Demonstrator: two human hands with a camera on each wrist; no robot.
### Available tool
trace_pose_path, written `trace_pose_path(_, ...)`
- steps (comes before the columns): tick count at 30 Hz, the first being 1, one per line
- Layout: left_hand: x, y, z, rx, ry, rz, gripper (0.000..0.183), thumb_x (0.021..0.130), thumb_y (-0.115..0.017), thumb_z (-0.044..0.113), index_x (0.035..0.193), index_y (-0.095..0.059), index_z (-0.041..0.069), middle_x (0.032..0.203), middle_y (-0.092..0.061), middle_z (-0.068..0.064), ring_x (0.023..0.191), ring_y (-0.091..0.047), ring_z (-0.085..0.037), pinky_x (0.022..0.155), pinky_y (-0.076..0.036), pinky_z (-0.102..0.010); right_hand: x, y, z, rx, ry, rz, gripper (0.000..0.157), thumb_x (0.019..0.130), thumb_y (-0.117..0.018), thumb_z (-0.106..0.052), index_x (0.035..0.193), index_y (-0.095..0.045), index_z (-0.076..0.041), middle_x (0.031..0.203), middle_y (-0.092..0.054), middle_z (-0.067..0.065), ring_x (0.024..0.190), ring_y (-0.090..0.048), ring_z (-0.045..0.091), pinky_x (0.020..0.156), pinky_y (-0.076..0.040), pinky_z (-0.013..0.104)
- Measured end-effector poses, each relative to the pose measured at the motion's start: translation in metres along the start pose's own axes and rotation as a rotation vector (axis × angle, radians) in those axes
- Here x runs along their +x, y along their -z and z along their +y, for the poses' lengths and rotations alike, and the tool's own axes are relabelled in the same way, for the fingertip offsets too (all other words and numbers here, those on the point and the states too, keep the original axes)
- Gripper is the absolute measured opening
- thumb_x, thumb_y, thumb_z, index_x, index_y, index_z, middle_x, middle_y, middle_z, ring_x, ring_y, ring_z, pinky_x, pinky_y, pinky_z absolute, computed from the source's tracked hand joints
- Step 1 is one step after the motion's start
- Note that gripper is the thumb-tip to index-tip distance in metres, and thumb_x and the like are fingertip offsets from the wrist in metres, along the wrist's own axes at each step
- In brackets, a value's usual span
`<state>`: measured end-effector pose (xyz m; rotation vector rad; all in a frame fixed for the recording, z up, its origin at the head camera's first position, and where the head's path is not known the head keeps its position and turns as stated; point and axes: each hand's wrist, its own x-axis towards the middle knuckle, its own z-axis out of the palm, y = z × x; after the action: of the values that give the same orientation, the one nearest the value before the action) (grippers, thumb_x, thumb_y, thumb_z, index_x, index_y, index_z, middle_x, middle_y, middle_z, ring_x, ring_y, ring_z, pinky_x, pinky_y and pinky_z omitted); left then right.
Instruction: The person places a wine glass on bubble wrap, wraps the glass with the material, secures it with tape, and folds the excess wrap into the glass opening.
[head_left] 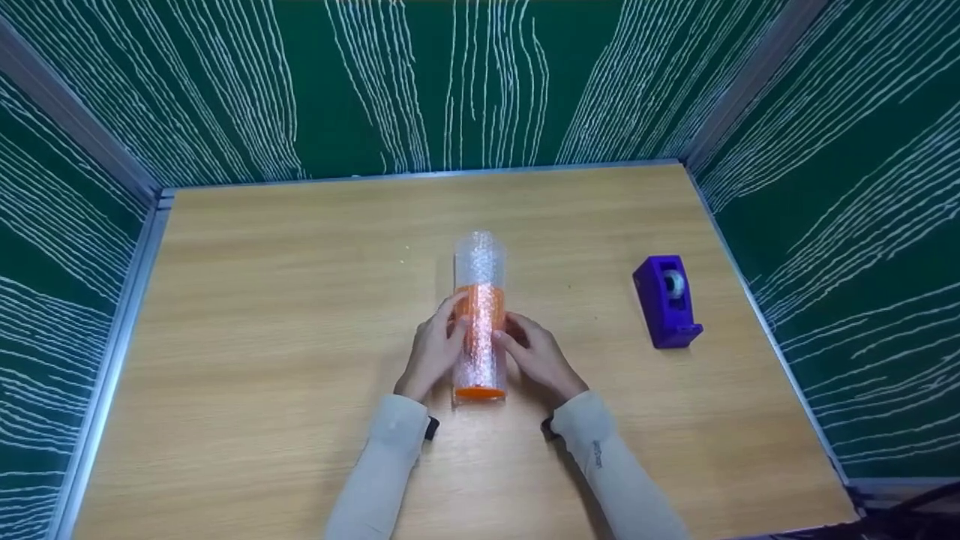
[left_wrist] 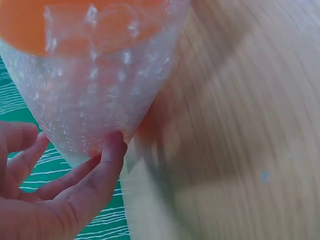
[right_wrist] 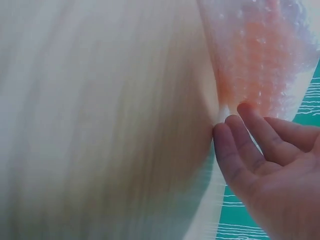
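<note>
An orange cylinder (head_left: 489, 307) lies lengthwise on the table, rolled in clear bubble wrap (head_left: 478, 259) that extends past its far end. Its round orange near end (left_wrist: 30, 25) shows through the plastic in the left wrist view. My left hand (head_left: 436, 346) holds the roll from the left, thumb and fingertips against the wrap. From the opposite side my right hand (head_left: 541, 355) holds it too, with its thumb toward the top. In the right wrist view, the fingers (right_wrist: 262, 132) meet the lower side of the wrap. The roll hides part of each hand's grip.
A purple tape dispenser (head_left: 664, 304) with a roll of clear tape (head_left: 674, 284) stands at the right of the wooden table (head_left: 285, 300). Green panels (head_left: 315, 90) with white wavy lines rise along the back and both sides, above metal edging (head_left: 112, 337).
</note>
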<state>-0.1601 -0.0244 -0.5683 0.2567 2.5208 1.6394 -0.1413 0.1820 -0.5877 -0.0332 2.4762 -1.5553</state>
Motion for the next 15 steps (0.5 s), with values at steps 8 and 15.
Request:
trace_pose_path(8, 0.006, 0.003, -0.009, -0.054, 0.049, 0.069, 0.036, 0.103, -0.056, 0.015, 0.132, -0.058, -0.006, 0.122, -0.065, -0.019, 0.111, -0.064, -0.032, 0.097, -0.051, -0.04, 0.004, -0.005, 0.0, 0.076, -0.033, 0.012, 0.082, 0.089, -0.068, -0.059, 0.149, -0.039, -0.011, 0.131, -0.062, 0.006, 0.124, -0.056, 0.025, 0.11, -0.037, 0.05)
trace_pose_path(15, 0.007, 0.006, -0.011, -0.046, 0.049, 0.058, 0.031, 0.1, -0.061, 0.014, 0.128, -0.062, 0.0, 0.119, -0.065, -0.018, 0.11, -0.064, -0.031, 0.096, -0.051, -0.041, 0.005, -0.005, 0.0, 0.09, -0.014, -0.009, 0.065, 0.094, -0.06, -0.058, 0.144, -0.043, -0.018, 0.133, -0.062, 0.005, 0.127, -0.055, 0.024, 0.111, -0.035, 0.051)
